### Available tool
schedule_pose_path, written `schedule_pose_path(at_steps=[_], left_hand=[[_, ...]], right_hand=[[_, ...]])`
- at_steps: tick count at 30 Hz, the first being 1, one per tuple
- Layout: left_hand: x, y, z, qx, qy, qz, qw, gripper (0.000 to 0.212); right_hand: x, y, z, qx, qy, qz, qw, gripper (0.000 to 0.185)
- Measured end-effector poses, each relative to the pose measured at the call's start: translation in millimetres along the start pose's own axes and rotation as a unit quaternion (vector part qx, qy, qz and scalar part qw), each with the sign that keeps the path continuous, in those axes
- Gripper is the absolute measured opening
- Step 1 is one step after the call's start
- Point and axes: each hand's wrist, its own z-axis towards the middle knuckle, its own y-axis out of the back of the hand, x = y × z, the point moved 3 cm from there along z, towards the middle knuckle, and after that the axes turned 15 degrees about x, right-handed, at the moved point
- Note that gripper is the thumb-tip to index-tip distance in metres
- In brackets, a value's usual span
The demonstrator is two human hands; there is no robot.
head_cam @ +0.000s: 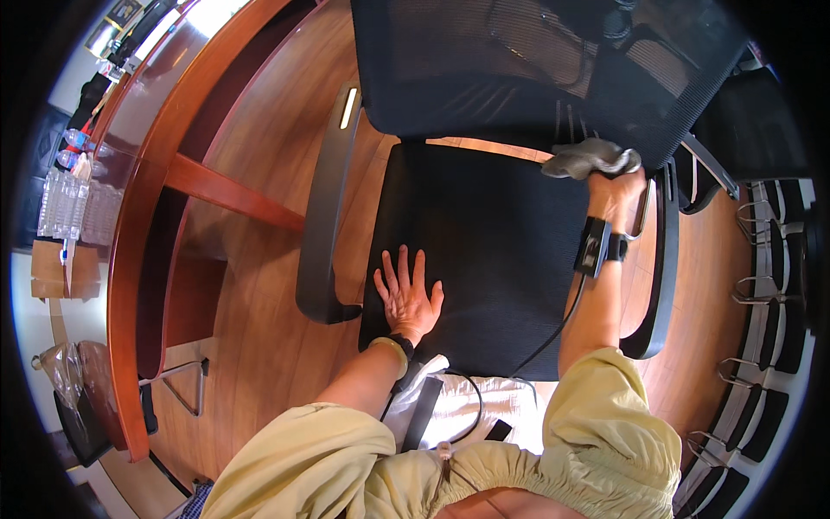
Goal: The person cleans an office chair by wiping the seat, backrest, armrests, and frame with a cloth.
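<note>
A black office chair stands before me, its padded seat (pixel 493 259) below and its mesh backrest (pixel 467 78) rising at the far side. My left hand (pixel 408 295) lies flat on the left front of the seat, fingers spread, holding nothing. At the back right corner of the seat, my right hand (pixel 616 191) grips a crumpled grey cloth (pixel 590 159) close to the foot of the backrest. The right armrest (pixel 658 272) is just beside my right forearm. On the other side is the left armrest (pixel 324 207), with a bright strip of light on its top.
A reddish wooden table (pixel 152 175) with a glossy top curves along the left, carrying clear glassware (pixel 61 204), plastic bottles and a box. Its wooden crossbar (pixel 233 198) reaches towards the chair. Several black chairs (pixel 778 324) line the right. A cable (pixel 551 334) hangs from my right wrist device.
</note>
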Motion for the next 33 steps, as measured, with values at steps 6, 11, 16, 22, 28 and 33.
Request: schedule_pose_path(at_steps=[6,11,16,22,28,33], left_hand=[[-2,3,-3,-0.017,-0.018,-0.005,1.0,0.062],[7,4,-9,-0.008,0.009,0.006,1.0,0.062],[-1,4,-4,-0.014,-0.011,-0.003,1.0,0.06],[1,10,-6,-0.023,-0.011,-0.01,1.0,0.061],[3,6,-6,-0.028,-0.022,-0.017,0.999,0.062],[3,6,-7,-0.023,-0.015,-0.016,1.0,0.061]], right_hand=[[118,-207,9,-0.051,0.357,-0.466,0.808,0.03],[41,-324,-56,0.358,0.167,-0.721,0.569,0.031],[7,-349,-38,0.514,0.438,-0.616,0.406,0.04],[143,-268,128,0.235,0.219,-0.637,0.701,0.055],[217,-300,112,-0.058,0.295,-0.736,0.606,0.038],[166,-405,73,0.232,0.16,-0.783,0.554,0.026]])
